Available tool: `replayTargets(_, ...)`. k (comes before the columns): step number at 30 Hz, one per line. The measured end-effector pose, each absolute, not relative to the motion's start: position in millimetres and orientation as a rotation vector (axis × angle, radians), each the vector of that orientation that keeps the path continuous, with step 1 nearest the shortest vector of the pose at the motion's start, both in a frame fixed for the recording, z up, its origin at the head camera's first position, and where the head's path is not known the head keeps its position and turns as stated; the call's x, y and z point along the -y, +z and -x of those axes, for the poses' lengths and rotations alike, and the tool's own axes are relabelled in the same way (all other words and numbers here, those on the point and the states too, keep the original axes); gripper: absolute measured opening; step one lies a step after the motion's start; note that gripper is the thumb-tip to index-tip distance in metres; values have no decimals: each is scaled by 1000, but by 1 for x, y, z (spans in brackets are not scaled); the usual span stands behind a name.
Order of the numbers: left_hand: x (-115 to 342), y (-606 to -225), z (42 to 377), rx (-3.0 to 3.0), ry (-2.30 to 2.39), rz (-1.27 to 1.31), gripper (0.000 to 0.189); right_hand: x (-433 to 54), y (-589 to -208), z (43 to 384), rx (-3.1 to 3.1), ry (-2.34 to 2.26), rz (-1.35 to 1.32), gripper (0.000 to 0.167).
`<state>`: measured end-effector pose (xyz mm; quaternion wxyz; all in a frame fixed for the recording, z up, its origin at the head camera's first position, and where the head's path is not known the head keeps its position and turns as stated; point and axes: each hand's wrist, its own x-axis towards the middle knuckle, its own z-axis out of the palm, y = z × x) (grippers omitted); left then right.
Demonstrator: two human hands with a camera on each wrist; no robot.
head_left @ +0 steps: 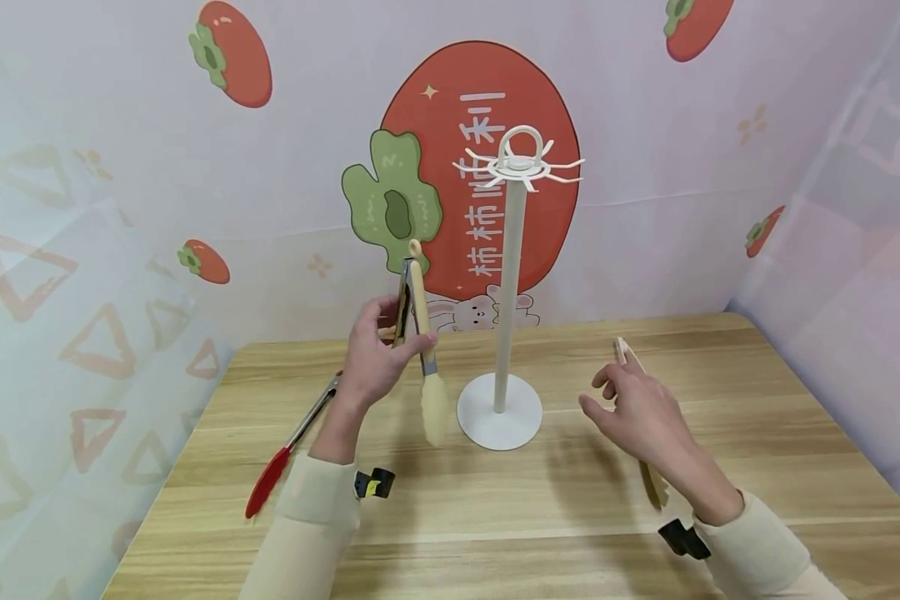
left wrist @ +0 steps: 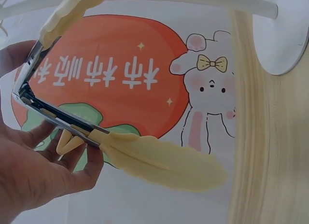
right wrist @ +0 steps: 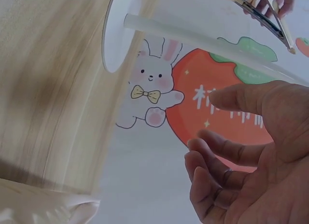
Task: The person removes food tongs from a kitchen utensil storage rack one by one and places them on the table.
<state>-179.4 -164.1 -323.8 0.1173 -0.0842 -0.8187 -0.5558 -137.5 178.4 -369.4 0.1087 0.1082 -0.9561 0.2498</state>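
Raised just left of the white stand (head_left: 507, 308), my left hand (head_left: 375, 354) grips a pair of pale yellow kitchen tongs (head_left: 434, 408). Their hanging loop points up, and in the left wrist view the two arms of the tongs (left wrist: 164, 159) are spread apart. My right hand (head_left: 637, 408), fingers loosely bent and holding nothing, hovers right of the stand. Beneath it, partly covered by the hand and wrist, lies another pair of tongs (head_left: 654, 486) with a pale tip. The right wrist view shows that hand's palm (right wrist: 251, 185) with nothing in it.
Red-tipped tongs (head_left: 270, 482) lie on the wooden table (head_left: 465, 533) at the left, partly behind the left wrist. The stand rises from a round base (head_left: 487, 429) to a ring of thin hooks (head_left: 521, 171) under a loop. A printed cloth (head_left: 292, 183) hangs behind.
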Motion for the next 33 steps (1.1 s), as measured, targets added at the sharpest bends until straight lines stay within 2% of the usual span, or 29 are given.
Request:
replayTargets(17, 168, -338, 176, 2601, -1466, 1, 69, -172, -371, 135, 2831, 732, -366, 27)
replayTargets(33, 169, -350, 175, 2792, -1184, -208, 81, -169, -375, 132, 2826, 745, -387, 23)
